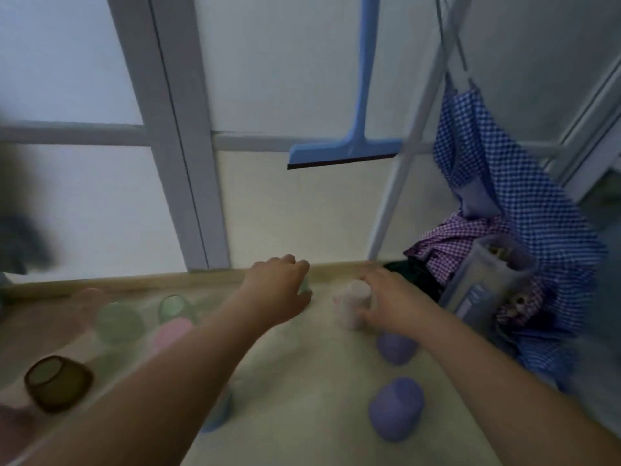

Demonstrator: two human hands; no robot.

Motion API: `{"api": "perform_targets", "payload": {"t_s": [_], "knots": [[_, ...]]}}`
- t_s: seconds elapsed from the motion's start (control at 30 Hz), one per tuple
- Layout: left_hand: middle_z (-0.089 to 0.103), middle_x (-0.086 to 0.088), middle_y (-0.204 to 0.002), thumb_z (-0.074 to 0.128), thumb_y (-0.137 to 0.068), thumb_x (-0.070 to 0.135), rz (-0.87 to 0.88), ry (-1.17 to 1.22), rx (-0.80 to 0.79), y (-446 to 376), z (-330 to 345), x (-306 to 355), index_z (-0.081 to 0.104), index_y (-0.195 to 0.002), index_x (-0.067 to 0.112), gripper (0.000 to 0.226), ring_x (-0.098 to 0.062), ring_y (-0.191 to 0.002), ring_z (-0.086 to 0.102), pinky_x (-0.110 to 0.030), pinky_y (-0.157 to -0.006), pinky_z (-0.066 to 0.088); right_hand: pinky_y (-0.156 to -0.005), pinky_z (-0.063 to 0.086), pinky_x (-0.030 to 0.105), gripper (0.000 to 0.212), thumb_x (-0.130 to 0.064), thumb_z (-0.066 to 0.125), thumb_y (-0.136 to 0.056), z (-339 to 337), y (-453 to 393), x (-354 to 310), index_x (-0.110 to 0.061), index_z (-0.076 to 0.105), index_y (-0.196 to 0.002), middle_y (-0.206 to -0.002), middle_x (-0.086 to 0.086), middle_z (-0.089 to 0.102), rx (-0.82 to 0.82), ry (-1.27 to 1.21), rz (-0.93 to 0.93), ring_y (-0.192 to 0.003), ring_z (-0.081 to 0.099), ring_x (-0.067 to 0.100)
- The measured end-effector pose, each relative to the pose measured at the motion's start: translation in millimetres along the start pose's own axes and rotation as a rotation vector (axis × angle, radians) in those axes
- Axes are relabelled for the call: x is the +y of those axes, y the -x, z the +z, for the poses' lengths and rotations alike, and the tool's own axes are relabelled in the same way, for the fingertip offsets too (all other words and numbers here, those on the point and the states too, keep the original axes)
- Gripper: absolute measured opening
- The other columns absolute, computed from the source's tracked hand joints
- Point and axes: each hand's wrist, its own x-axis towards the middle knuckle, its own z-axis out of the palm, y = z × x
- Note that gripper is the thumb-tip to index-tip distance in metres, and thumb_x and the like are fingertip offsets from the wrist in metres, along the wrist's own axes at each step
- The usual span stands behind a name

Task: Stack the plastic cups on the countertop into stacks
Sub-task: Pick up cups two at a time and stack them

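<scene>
Plastic cups lie scattered on a pale countertop (302, 381). My right hand (393, 304) grips a pale pink cup stack (353, 307) near the back edge. My left hand (282, 290) closes over a light green cup (305, 286), mostly hidden under the fingers. Two purple cups stand upside down, one (396, 346) below my right hand, the other (396, 412) nearer me. To the left are two green cups (117, 322) (173, 309), a pink cup (169, 332) and a brown cup (57, 383) on its side. A blue cup (218, 415) peeks from under my left forearm. The frame is blurred.
A blue squeegee (346, 153) hangs on the wall behind the counter. Checked blue and purple cloths (524, 210) and a clear plastic container (484, 280) crowd the right side. A white frame leg (393, 196) slants down to the counter's back edge.
</scene>
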Motion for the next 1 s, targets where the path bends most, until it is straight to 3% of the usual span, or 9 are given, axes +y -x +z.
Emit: {"api": "perform_targets", "payload": {"t_s": [0.23, 0.43, 0.6, 0.8, 0.9, 1.0], "knots": [[0.054, -0.01, -0.12, 0.046, -0.088, 0.038, -0.08, -0.023, -0.173, -32, 71, 32, 0.05, -0.112, 0.013, 0.035, -0.03, -0.106, 0.056, -0.036, -0.08, 0.044, -0.097, 0.044, 0.043, 0.066, -0.034, 0.064, -0.083, 21, -20, 60, -0.016, 0.032, -0.137, -0.136, 0.01, 0.041, -0.089, 0.041, 0.108, -0.122, 0.042, 0.031], [0.053, -0.009, -0.118, 0.045, -0.088, 0.035, -0.144, -0.033, -0.165, -71, 78, 18, 0.047, -0.115, 0.013, 0.035, -0.029, -0.109, 0.053, -0.036, -0.078, 0.043, -0.102, 0.042, 0.042, 0.063, -0.031, 0.063, -0.08, 35, -79, 69, -0.015, 0.037, -0.135, -0.137, 0.01, 0.043, -0.11, 0.029, 0.026, -0.124, 0.042, 0.032], [0.053, -0.009, -0.119, 0.043, -0.088, 0.033, -0.2, 0.021, -0.137, -91, 92, 3, 0.047, -0.118, 0.013, 0.036, -0.03, -0.11, 0.051, -0.036, -0.081, 0.044, -0.105, 0.038, 0.041, 0.061, -0.03, 0.058, -0.083, 60, -121, 65, -0.014, 0.033, -0.136, -0.138, 0.01, 0.038, -0.233, 0.04, -0.005, -0.129, 0.035, 0.033], [0.055, -0.009, -0.117, 0.047, -0.086, 0.033, -0.243, 0.116, -0.116, -96, 112, -3, 0.05, -0.117, 0.013, 0.037, -0.03, -0.109, 0.051, -0.036, -0.08, 0.044, -0.088, 0.045, 0.038, 0.054, -0.024, 0.066, -0.076, 80, -133, 73, -0.014, 0.038, -0.121, -0.126, 0.011, 0.039, -0.332, 0.005, -0.006, -0.114, 0.046, 0.035], [0.052, -0.009, -0.122, 0.053, -0.081, 0.034, -0.279, 0.14, -0.074, -102, 115, -11, 0.049, -0.119, 0.014, 0.043, -0.031, -0.112, 0.05, -0.038, -0.083, 0.044, -0.086, 0.045, 0.036, 0.053, -0.021, 0.066, -0.075, 73, -135, 76, -0.013, 0.04, -0.121, -0.126, 0.012, 0.041, -0.328, 0.003, -0.035, -0.114, 0.047, 0.035], [0.042, -0.006, -0.134, 0.058, -0.077, 0.041, -0.333, 0.144, -0.138, -111, 119, -18, 0.037, -0.131, 0.018, 0.062, -0.029, -0.121, 0.044, -0.04, -0.091, 0.044, -0.092, 0.045, 0.037, 0.059, -0.022, 0.066, -0.076, 59, -134, 78, -0.015, 0.039, -0.128, -0.129, 0.01, 0.04, -0.256, -0.036, -0.065, -0.119, 0.044, 0.031]]}}
